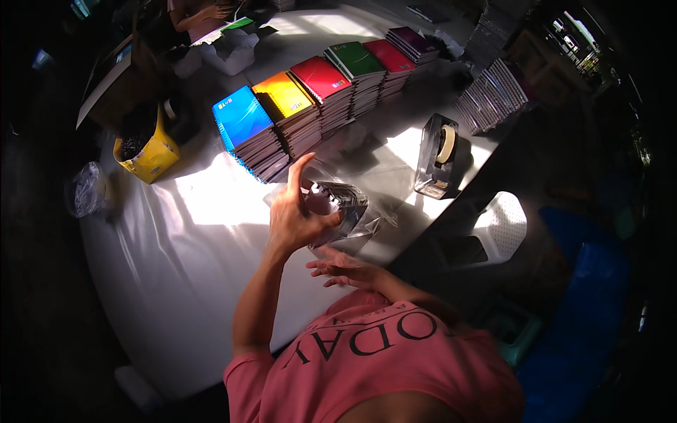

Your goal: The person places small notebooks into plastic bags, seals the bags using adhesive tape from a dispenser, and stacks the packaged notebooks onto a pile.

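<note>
A small bundle of spiral-bound notebooks (347, 200) sits in a loose, crinkled clear plastic bag (374, 220) on the white-covered table. My left hand (290, 217) grips the left side of this bundle, its thumb across the near side and its index finger stretched up and away. Below the bundle, close to my body, my right hand (345, 269) is open with its fingers apart, slightly blurred and holding nothing. Just beyond my left hand stands a row of spiral notebook stacks, with a blue one (242, 118) at the near end and a yellow one (285, 96) beside it.
A black tape dispenser (431, 158) stands to the right. Near the table's right edge are another notebook stack (493, 97) and a white perforated plastic piece (502, 225). A yellow container (149, 156) stands at left. Across the table, another person's hand (214, 13) shows.
</note>
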`<state>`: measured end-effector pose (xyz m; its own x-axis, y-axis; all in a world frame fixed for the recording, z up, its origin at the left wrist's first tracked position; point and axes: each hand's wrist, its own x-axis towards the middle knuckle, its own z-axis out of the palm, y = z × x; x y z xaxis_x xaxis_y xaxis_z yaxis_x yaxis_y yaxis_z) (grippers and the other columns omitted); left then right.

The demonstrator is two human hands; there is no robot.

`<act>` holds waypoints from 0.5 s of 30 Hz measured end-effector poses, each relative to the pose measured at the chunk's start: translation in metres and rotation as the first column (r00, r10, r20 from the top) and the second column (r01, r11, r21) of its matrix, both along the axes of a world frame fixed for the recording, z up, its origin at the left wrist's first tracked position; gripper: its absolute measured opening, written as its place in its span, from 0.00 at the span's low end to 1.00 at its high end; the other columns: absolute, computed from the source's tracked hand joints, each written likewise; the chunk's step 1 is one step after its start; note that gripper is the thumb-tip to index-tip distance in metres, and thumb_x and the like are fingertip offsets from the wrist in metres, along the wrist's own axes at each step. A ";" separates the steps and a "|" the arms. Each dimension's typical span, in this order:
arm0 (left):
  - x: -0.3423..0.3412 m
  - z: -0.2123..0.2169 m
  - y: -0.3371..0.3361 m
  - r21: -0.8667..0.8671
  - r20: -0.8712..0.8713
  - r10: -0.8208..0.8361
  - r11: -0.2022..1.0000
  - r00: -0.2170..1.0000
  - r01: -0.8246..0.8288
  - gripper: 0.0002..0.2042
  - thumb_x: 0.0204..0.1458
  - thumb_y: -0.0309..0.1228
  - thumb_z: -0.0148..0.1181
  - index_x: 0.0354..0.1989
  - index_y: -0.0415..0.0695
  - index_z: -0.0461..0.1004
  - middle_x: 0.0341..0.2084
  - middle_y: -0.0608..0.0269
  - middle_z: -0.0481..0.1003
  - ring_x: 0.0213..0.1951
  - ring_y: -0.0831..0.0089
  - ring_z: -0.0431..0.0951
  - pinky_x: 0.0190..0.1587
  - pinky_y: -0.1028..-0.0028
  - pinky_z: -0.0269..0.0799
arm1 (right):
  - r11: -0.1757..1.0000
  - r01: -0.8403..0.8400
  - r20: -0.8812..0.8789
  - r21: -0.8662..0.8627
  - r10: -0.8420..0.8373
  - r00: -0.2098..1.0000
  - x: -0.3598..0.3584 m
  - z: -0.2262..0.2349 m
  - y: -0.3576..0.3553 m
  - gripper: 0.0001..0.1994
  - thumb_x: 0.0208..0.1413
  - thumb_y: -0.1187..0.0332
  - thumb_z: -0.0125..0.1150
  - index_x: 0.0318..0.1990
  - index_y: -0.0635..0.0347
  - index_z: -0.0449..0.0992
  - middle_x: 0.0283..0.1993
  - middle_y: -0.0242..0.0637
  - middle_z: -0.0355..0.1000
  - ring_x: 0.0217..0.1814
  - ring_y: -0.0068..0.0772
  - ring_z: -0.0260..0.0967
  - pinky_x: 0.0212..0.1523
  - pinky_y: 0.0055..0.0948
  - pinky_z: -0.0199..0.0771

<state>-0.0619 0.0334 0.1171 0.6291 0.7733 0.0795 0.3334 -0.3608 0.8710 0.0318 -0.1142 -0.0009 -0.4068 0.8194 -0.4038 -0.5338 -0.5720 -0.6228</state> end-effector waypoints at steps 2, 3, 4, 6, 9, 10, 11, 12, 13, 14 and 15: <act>-0.024 -0.001 -0.001 -0.246 0.294 -0.066 0.959 0.953 0.143 0.47 0.27 0.24 0.71 0.62 0.50 0.54 0.41 0.59 0.69 0.44 0.69 0.73 0.46 0.68 0.73 | 0.935 0.323 -0.321 0.145 -0.265 0.909 0.017 -0.022 0.006 0.41 0.45 0.49 0.67 0.64 0.50 0.52 0.62 0.35 0.57 0.59 0.25 0.57 0.52 0.26 0.64; -0.039 -0.016 -0.006 -0.260 0.424 -0.088 0.941 0.901 0.214 0.47 0.27 0.24 0.70 0.63 0.50 0.54 0.44 0.59 0.68 0.47 0.68 0.72 0.48 0.66 0.72 | 0.865 0.453 -0.412 0.215 -0.340 0.845 0.031 -0.021 0.015 0.39 0.44 0.51 0.68 0.63 0.49 0.56 0.61 0.34 0.57 0.59 0.27 0.58 0.54 0.26 0.64; -0.050 -0.036 -0.010 -0.132 0.290 -0.166 0.968 0.943 0.211 0.46 0.27 0.24 0.70 0.63 0.50 0.54 0.46 0.59 0.66 0.50 0.66 0.70 0.52 0.65 0.69 | 0.864 0.477 -0.405 0.161 -0.383 0.830 0.051 -0.029 0.019 0.38 0.42 0.55 0.70 0.61 0.50 0.59 0.61 0.33 0.58 0.59 0.28 0.59 0.55 0.27 0.64; -0.058 -0.049 -0.027 0.022 0.034 -0.202 0.979 0.979 0.201 0.45 0.28 0.25 0.70 0.62 0.50 0.57 0.49 0.57 0.66 0.55 0.62 0.65 0.59 0.63 0.62 | 0.836 0.426 -0.130 0.346 -0.407 0.904 0.074 -0.007 0.027 0.37 0.36 0.64 0.74 0.58 0.52 0.64 0.60 0.33 0.59 0.57 0.29 0.62 0.58 0.28 0.63; -0.045 -0.102 -0.047 0.053 -0.026 -0.035 0.998 0.999 0.037 0.47 0.28 0.26 0.71 0.63 0.50 0.54 0.53 0.53 0.64 0.56 0.59 0.65 0.58 0.64 0.62 | 0.794 -0.037 0.567 0.606 -0.399 0.721 0.078 0.033 0.035 0.42 0.30 0.75 0.75 0.59 0.55 0.63 0.61 0.37 0.58 0.61 0.31 0.58 0.61 0.29 0.59; -0.045 -0.106 -0.049 -0.029 0.082 -0.068 0.997 0.994 0.071 0.49 0.27 0.28 0.74 0.63 0.50 0.53 0.55 0.51 0.63 0.58 0.55 0.62 0.59 0.62 0.59 | 0.788 0.025 0.545 0.615 -0.448 0.708 0.077 0.035 0.030 0.41 0.30 0.75 0.74 0.59 0.56 0.63 0.62 0.38 0.58 0.62 0.32 0.57 0.62 0.29 0.57; -0.038 -0.096 -0.049 0.058 0.161 -0.021 0.998 0.987 0.012 0.49 0.27 0.28 0.74 0.63 0.50 0.52 0.55 0.52 0.63 0.59 0.53 0.60 0.59 0.60 0.58 | 0.772 0.084 0.525 0.630 -0.503 0.686 0.081 0.038 0.028 0.41 0.31 0.75 0.74 0.59 0.56 0.63 0.62 0.39 0.57 0.63 0.33 0.56 0.62 0.28 0.56; -0.033 -0.085 -0.055 0.126 0.239 0.035 0.990 0.970 -0.067 0.49 0.27 0.28 0.74 0.63 0.50 0.51 0.54 0.53 0.63 0.60 0.51 0.58 0.60 0.59 0.58 | 0.831 0.123 0.511 0.543 -0.443 0.737 0.082 0.052 0.020 0.41 0.32 0.72 0.74 0.60 0.50 0.63 0.65 0.43 0.52 0.68 0.40 0.49 0.64 0.33 0.53; -0.029 -0.078 -0.060 0.188 0.317 0.085 0.971 0.945 -0.150 0.50 0.26 0.29 0.74 0.63 0.51 0.51 0.54 0.54 0.63 0.61 0.50 0.56 0.60 0.57 0.57 | 0.789 -0.015 0.608 0.614 -0.461 0.646 0.090 0.060 0.018 0.38 0.32 0.70 0.74 0.58 0.48 0.65 0.66 0.44 0.52 0.69 0.42 0.47 0.64 0.35 0.52; -0.026 -0.070 -0.058 0.258 0.450 0.039 0.950 0.892 -0.172 0.38 0.26 0.31 0.75 0.54 0.52 0.66 0.55 0.57 0.63 0.63 0.52 0.52 0.59 0.50 0.54 | 0.734 -0.158 0.679 0.661 -0.494 0.543 0.097 0.069 0.016 0.36 0.33 0.68 0.74 0.56 0.46 0.67 0.66 0.45 0.51 0.69 0.45 0.45 0.64 0.38 0.51; -0.027 -0.064 -0.054 0.402 0.310 -0.037 0.911 0.950 -0.096 0.33 0.27 0.31 0.75 0.49 0.52 0.69 0.57 0.56 0.60 0.64 0.52 0.52 0.60 0.49 0.52 | 0.672 -0.294 0.722 0.680 -0.542 0.431 0.101 0.077 0.017 0.34 0.34 0.66 0.74 0.55 0.43 0.69 0.66 0.46 0.51 0.70 0.47 0.44 0.64 0.40 0.51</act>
